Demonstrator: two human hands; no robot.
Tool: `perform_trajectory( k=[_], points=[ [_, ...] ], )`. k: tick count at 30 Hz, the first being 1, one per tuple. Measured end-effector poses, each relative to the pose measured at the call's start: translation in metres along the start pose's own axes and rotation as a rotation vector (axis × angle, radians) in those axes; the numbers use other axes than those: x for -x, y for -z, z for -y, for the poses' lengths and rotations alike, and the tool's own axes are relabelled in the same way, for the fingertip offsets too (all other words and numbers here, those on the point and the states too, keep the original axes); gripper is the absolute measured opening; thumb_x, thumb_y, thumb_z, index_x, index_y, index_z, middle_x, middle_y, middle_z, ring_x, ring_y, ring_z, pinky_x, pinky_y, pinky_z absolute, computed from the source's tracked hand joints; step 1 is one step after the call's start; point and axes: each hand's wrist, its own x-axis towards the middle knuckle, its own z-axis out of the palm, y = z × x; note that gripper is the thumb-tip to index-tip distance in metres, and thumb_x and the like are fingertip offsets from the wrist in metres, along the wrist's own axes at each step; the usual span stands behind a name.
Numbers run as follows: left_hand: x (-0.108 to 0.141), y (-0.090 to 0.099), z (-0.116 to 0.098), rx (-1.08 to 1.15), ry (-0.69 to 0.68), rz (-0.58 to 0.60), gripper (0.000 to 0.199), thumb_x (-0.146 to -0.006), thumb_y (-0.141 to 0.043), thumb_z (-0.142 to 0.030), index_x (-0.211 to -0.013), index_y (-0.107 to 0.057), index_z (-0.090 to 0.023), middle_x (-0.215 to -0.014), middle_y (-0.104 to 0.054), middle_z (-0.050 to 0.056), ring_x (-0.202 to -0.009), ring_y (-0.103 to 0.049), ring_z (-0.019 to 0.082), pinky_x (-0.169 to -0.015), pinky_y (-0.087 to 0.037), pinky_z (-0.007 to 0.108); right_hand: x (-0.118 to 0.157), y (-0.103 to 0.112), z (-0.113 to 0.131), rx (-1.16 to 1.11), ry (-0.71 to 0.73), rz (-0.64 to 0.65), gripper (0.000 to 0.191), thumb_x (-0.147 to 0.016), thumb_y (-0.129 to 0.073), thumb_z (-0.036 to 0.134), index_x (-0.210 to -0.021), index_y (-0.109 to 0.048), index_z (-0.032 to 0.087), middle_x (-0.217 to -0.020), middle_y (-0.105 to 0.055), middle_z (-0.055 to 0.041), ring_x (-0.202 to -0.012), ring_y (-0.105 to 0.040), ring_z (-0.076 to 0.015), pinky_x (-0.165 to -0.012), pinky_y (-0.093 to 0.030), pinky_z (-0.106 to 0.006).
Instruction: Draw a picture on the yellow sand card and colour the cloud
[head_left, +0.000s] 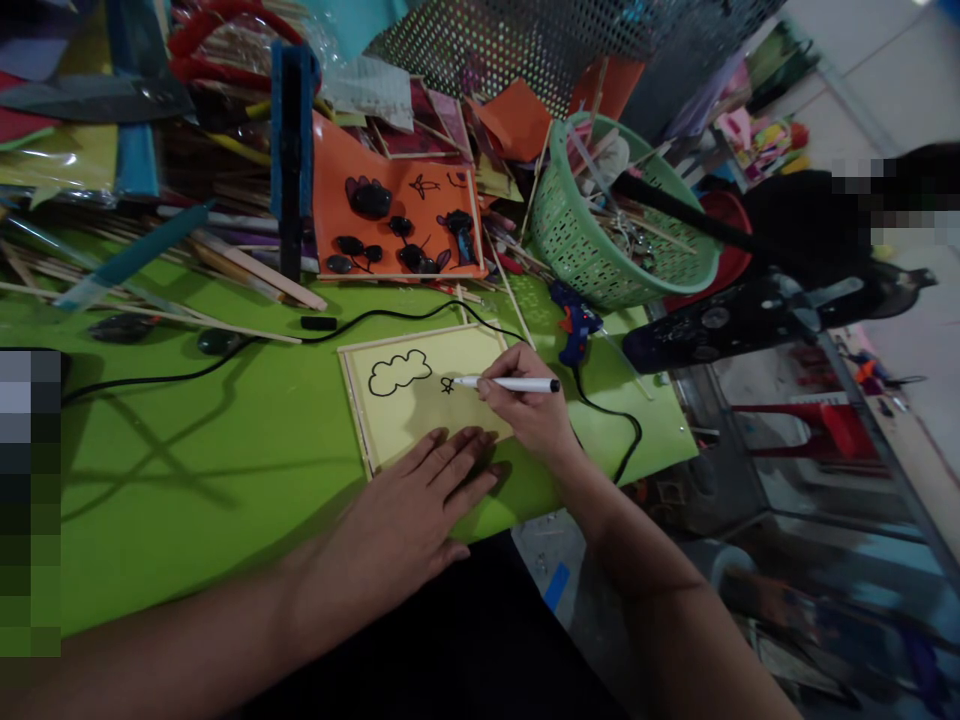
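My right hand [525, 402] grips a white marker [517, 384] with a black end, its tip touching a pale yellow sheet [405, 425]. Thin wooden sticks frame the sheet along its edges. On it are a black cloud outline [400, 373] and a small flower-like figure [447, 385] right at the marker's tip. Lying flat with fingers stretched out, my left hand [442, 480] rests across the sheet's near edge and holds nothing. A black marker cap [319, 323] lies on the green table beyond the sheet.
Behind the sheet stands an orange panel [390, 215] with dark stones and drawings. A green basket [600, 230] full of odds and ends sits at the back right. Near it lies a blue glue gun [575, 325], with a black cord [150, 382] running across the green table [187, 500].
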Motion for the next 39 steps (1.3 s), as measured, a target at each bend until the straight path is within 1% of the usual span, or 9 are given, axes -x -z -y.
perform_trajectory(
  k=[6,11,15,23,31,35,39],
  points=[
    [-0.0004,0.0006,-0.0005,-0.016,0.003,0.023,0.075,-0.097,-0.062,-0.052,-0.161,-0.039,-0.020,-0.171,-0.036,0.015,-0.158,-0.034,0.033,-0.129,-0.025,0.050,0.0008,0.0004,-0.0004,0.006,-0.012,-0.010,0.014,-0.087,-0.068,0.029,-0.084,-0.056,0.025,-0.073,-0.059,0.0031,-0.064,-0.051,-0.0134,-0.058,-0.040,-0.029],
    [-0.0008,0.0025,-0.0009,-0.016,0.001,0.029,0.076,-0.098,-0.062,-0.052,-0.163,-0.036,-0.021,-0.172,-0.034,0.014,-0.158,-0.033,0.032,-0.129,-0.025,0.049,0.0005,0.0011,0.0015,-0.015,-0.009,-0.007,0.014,-0.086,-0.068,0.027,-0.083,-0.055,0.025,-0.070,-0.055,0.0045,-0.061,-0.047,-0.0125,-0.056,-0.037,-0.028],
    [-0.0017,0.0029,-0.0008,-0.008,0.003,0.035,0.076,-0.096,-0.064,-0.051,-0.161,-0.040,-0.020,-0.172,-0.035,0.015,-0.157,-0.035,0.033,-0.129,-0.025,0.050,0.0001,0.0011,0.0028,-0.007,-0.007,-0.019,0.015,-0.082,-0.069,0.024,-0.080,-0.054,0.024,-0.069,-0.053,0.0050,-0.060,-0.045,-0.0123,-0.056,-0.037,-0.028],
    [-0.0004,0.0015,-0.0001,-0.004,-0.002,-0.002,0.076,-0.095,-0.066,-0.050,-0.160,-0.040,-0.019,-0.171,-0.037,0.015,-0.157,-0.036,0.034,-0.128,-0.026,0.050,0.0014,0.0028,-0.0010,0.004,-0.009,0.002,0.013,-0.083,-0.069,0.025,-0.081,-0.056,0.025,-0.070,-0.056,0.0044,-0.062,-0.048,-0.0132,-0.059,-0.039,-0.028],
    [-0.0007,0.0025,-0.0008,0.010,-0.007,-0.003,0.075,-0.096,-0.065,-0.049,-0.160,-0.040,-0.018,-0.170,-0.039,0.016,-0.156,-0.036,0.034,-0.128,-0.025,0.051,0.0017,0.0023,0.0010,0.008,-0.004,0.012,0.012,-0.084,-0.068,0.023,-0.079,-0.057,0.024,-0.071,-0.058,0.0037,-0.064,-0.051,-0.0133,-0.060,-0.040,-0.028],
    [0.0001,0.0017,-0.0006,0.013,-0.008,-0.006,0.073,-0.098,-0.063,-0.048,-0.160,-0.039,-0.018,-0.171,-0.037,0.016,-0.157,-0.034,0.034,-0.129,-0.024,0.051,0.0025,0.0024,0.0010,0.022,-0.008,0.009,0.013,-0.084,-0.068,0.023,-0.079,-0.057,0.024,-0.071,-0.057,0.0041,-0.063,-0.051,-0.0132,-0.061,-0.040,-0.029],
    [0.0006,0.0006,-0.0007,0.009,-0.005,-0.006,0.077,-0.095,-0.066,-0.049,-0.161,-0.039,-0.018,-0.172,-0.034,0.016,-0.157,-0.034,0.034,-0.129,-0.024,0.051,0.0028,0.0021,0.0004,-0.006,0.010,0.008,0.013,-0.085,-0.067,0.021,-0.079,-0.056,0.024,-0.071,-0.055,0.0051,-0.062,-0.048,-0.0121,-0.060,-0.039,-0.028]
  ],
)
